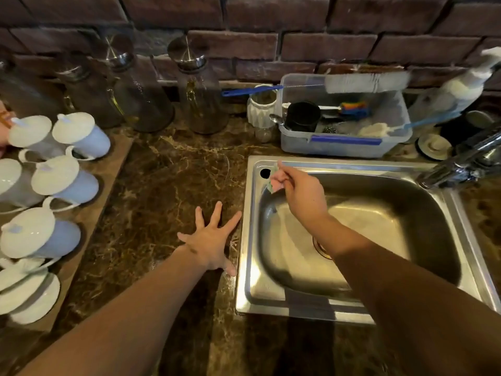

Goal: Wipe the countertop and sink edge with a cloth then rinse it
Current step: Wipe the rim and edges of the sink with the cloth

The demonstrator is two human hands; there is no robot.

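- Cloth (276, 182) is a small pinkish scrunched-up thing sitting at the upper left corner of the sink (336, 167), just right of the round hole in the steel rim.
- Right hand (302, 191) has it pinched at the fingertips, fingers curled around it, and the arm comes up diagonally from the lower right of the frame across the basin.
- Left hand (212, 237) is flat on the dark marbled surface (168, 180), fingers spread wide and straight, holding nothing. It's just left of the sink's left edge, thumb nearly at the rim.
- Sink is stainless steel, takes up the centre right of the frame, with the drain partly hidden behind the right forearm.
- Faucet (466, 161) pokes in from the right edge, above the sink's upper right corner.
- Behind the sink there's a clear plastic tub (344, 145) with a black cup (303, 116), a colourful brush and some scrubbers in it, plus a long bottle brush (325, 84) lying across the top.
- White ribbed jar (261, 109) stands just left of the tub.
- Glass carafes (200, 96) with metal lids line the brick wall at the upper left.
- White lidded cups (65, 180) are lying on a tray down the left edge of the frame.
- White pump bottle (458, 90) at the upper right, pretty blurry.
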